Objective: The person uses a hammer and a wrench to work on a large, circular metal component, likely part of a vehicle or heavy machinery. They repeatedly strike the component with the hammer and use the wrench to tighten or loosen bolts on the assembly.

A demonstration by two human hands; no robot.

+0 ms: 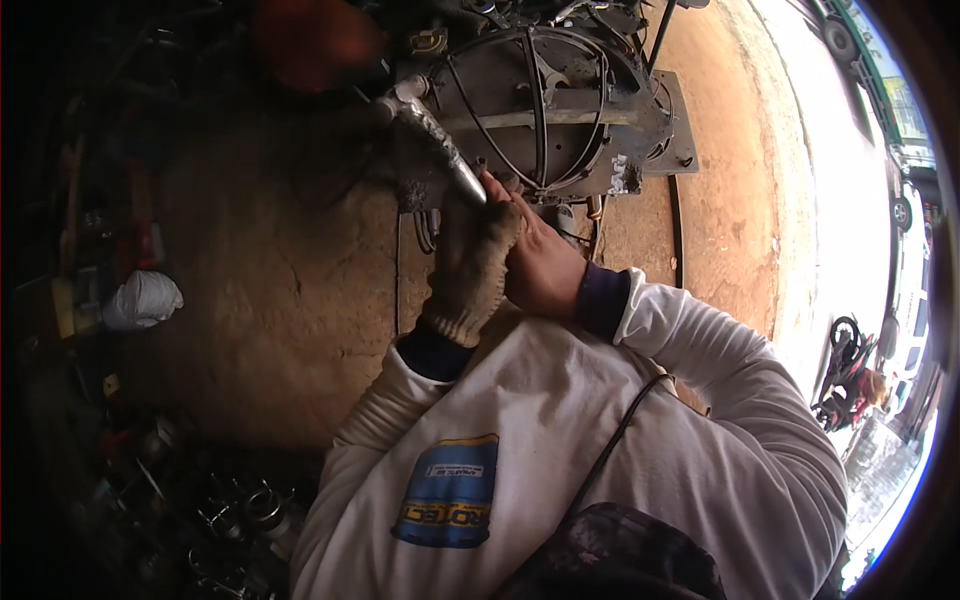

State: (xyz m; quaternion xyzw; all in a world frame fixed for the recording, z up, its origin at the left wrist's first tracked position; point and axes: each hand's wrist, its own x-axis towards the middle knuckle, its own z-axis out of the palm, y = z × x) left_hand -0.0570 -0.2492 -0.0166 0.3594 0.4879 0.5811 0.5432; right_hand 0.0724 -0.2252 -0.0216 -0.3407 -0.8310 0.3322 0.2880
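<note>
My left hand (473, 268) wears a worn brownish knit glove and is closed around the lower end of a silver metal bar with a crosswise head (440, 147), shaped like a hammer. My bare right hand (543, 258) presses against the glove and the same end of the bar, index finger stretched along it. Part of the fingers of both hands is hidden where they overlap. The bar tilts up and to the left, its head in front of dark clutter. Just beyond my hands stands a dark metal bench (655, 185) with looped black cables or hoops (541, 110) on it.
A blurred orange-red object (315, 45) is at the upper left. A white bundle (145, 300) lies left on the brown dirt floor (290, 310). Metal parts (265, 507) crowd the lower left. Bright daylight, a motorcycle (848, 375) and parked vehicles show at the right.
</note>
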